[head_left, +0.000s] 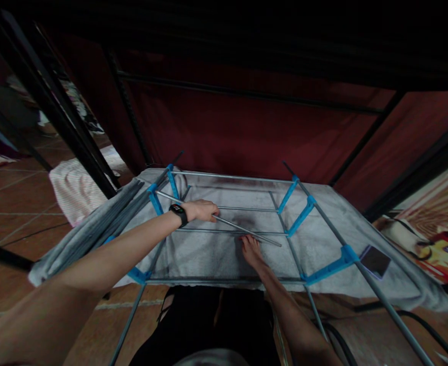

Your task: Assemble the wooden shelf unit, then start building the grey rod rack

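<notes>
While my left hand (203, 210) is closed around a thin, loose grey metal rod (224, 220), I can see the rod lies slanted across the frame, from the left blue joint down toward the middle. My right hand (251, 249) is not gripping anything; its fingers rest flat on the cloth just beside the low end of the rod. There is a black watch (178, 214) on my left wrist.

Around my hands is a frame of grey metal tubes (231, 177) held together by bright blue plastic joints (301, 216). It lies on a pale grey fuzzy cloth (323, 244) spread over the reddish tile floor (13, 198). A dark phone (375, 260) sits on the cloth at the right, well apart from my hands. Behind the frame hangs a dark red fabric wall (246, 127) on black poles.

I think I am at the step of fitting this rod into the frame. The next move, I guess, needs one rod end lined up straight with a blue joint's hole, then a steady push.
</notes>
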Available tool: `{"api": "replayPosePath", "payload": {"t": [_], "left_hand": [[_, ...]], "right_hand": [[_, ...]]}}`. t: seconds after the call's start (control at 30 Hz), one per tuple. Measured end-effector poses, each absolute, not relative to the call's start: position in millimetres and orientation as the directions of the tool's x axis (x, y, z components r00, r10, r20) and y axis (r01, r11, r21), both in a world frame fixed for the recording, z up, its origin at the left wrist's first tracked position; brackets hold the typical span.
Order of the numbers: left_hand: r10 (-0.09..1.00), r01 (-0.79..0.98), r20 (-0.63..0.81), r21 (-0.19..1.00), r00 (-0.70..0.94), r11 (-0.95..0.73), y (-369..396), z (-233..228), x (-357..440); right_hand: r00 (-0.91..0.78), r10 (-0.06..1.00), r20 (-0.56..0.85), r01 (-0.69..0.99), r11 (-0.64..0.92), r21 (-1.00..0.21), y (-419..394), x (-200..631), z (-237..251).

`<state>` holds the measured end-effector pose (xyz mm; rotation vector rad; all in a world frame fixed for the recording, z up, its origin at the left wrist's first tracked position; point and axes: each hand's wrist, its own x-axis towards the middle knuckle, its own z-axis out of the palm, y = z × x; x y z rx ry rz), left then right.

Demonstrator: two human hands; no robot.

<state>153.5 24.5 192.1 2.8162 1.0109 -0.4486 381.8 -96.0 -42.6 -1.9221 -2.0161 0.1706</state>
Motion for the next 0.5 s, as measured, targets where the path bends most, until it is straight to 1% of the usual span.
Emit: {"api": "replayPosePath", "payload": {"t": [0.13,0.27,0.37,0.5], "left_hand": [[0.581,0.625,-0.307,0.064,0.754,-0.778,10,174,174],[0.554,0.606,-0.303,0.111,0.775,-0.788,-5,153,188],[0.575,0.624,-0.291,0.117,0.765,-0.772,-11,139,194],[0.619,0.656,-0.252,0.095,0.744,-0.749,-16,126,193]], "right_hand": [[-0.014,0.984,0.177,0.939,0.074,-0.335,-95,382,-46],[-0.004,0.988,0.153,0.939,0.057,-0.341,-95,382,-50],[0.002,0.986,0.167,0.938,0.056,-0.341,-96,382,-53],[-0.014,0.979,0.204,0.936,0.085,-0.341,-97,384,-56]]}}
